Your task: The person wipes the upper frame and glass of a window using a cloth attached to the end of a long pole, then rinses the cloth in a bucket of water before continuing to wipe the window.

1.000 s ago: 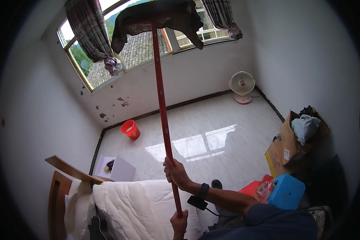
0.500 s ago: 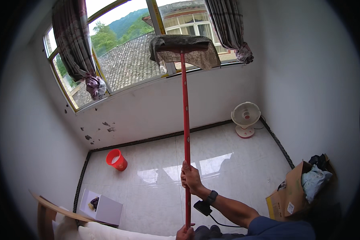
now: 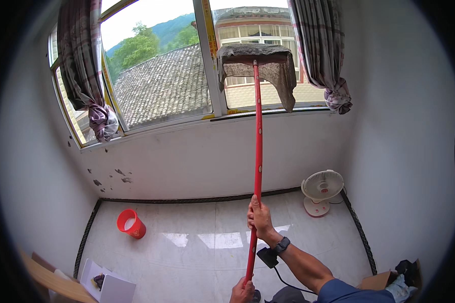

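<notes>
A mop with a long red pole (image 3: 259, 146) rises through the middle of the view. A damp-looking grey cloth (image 3: 283, 76) is draped over its crosswise head, with one end hanging lower on the right. The mop head is in front of the right window pane (image 3: 258, 98); whether the cloth touches the glass I cannot tell. My right hand (image 3: 260, 218), with a dark watch on the wrist, is wrapped round the pole partway up. Lower down, my left hand (image 3: 242, 291) grips the pole near its bottom end, partly cut off by the frame edge.
Tied plaid curtains (image 3: 81, 60) hang at both sides of the window. On the floor stand a red bucket (image 3: 131, 223) at left and a white fan (image 3: 322, 192) at right. A white box (image 3: 108, 285) and a cardboard box (image 3: 376, 281) sit nearer. A black device (image 3: 268, 257) hangs on a cable.
The mop head has shifted right, from the window's middle divider to in front of the right pane. Both hands keep hold of the pole. My view has tilted upward.
</notes>
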`<state>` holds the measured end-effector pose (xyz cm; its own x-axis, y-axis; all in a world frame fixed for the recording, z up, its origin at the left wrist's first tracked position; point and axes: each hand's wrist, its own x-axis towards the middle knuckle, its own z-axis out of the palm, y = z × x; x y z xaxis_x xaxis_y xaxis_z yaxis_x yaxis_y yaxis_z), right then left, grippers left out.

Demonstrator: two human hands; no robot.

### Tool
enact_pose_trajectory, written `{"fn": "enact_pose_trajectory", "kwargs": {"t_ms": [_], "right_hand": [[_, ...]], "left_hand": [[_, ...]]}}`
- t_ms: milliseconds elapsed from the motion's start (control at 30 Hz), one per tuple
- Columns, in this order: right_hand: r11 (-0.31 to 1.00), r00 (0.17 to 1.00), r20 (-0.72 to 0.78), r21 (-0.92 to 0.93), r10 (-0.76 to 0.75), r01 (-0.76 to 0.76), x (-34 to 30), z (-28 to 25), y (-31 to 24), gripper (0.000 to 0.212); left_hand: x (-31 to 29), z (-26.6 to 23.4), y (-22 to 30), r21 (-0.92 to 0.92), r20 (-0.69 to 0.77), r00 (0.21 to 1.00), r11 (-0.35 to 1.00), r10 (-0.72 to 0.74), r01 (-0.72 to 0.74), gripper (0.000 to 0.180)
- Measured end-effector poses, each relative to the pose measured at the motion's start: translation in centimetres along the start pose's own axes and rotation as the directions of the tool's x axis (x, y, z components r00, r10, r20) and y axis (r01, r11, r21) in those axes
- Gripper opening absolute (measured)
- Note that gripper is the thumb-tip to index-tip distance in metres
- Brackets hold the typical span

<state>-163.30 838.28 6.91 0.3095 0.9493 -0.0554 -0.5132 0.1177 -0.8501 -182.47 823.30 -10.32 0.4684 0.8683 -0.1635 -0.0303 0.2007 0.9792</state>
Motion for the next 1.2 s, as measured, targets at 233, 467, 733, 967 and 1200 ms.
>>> {"fn": "enact_pose_trajectory", "kwargs": {"t_ms": [233,467,733,967,1200], "right_hand": [[0.992,0.99,0.07,-0.026,-0.121,0.123,16.9,-4.1,-7.8,0.052],[0.991,0.988,0.147,-0.111,-0.053,0.07,29.2,-10.8,-11.2,0.053],[0.978,0.925,0.356,-0.106,-0.13,0.178,36.7,-9.3,-19.2,0.051],[0.876,0.79,0.483,-0.09,-0.378,0.475,44.8,-2.0,-31.5,0.054],[0.78,0.739,0.469,-0.153,-0.484,0.607,48.0,3.8,-41.4,0.055]], "left_hand": [[19.8,5.5,3.6,0.054,-0.118,0.989,0.995,0.089,-0.083,0.032],[30.5,15.3,5.3,-0.07,-0.16,0.986,0.997,-0.043,0.032,0.046],[38.3,17.9,13.8,-0.047,-0.166,0.982,0.995,-0.09,0.084,0.048],[44.4,16.7,27.5,-0.208,0.066,0.983,0.966,0.17,-0.154,0.041],[48.8,16.0,36.8,-0.213,0.238,0.913,0.935,0.332,-0.285,0.048]]}}
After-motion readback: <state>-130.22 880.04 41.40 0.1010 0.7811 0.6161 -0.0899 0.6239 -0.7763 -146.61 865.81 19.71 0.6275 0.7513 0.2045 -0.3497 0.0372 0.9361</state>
